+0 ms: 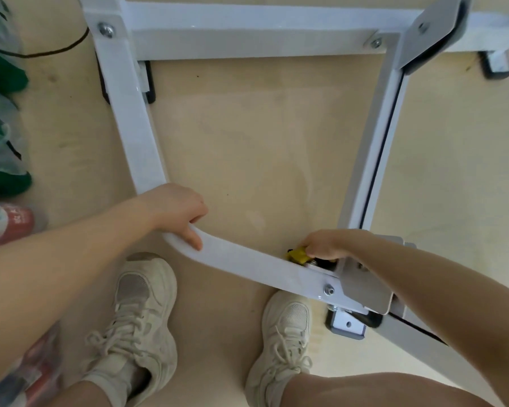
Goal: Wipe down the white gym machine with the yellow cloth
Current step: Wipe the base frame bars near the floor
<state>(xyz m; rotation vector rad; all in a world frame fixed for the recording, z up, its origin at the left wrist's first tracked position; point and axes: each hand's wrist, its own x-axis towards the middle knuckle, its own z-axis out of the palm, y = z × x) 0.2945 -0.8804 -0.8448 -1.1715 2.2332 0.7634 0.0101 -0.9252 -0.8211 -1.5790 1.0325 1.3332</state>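
Right hand (323, 245): grip curled round yellow cloth (298, 255), mostly hidden under the fingers, pressed at near-right joint of white frame (135, 127). Left hand (174, 210): grip wrapped over frame's near-left bend. Near bar runs left to right, sloping toward viewer. Shoes (138, 312) on floor (247, 142) below.

A bunched yellow cloth (296, 255) is pressed against the near curved bar of the white gym machine (247, 264).
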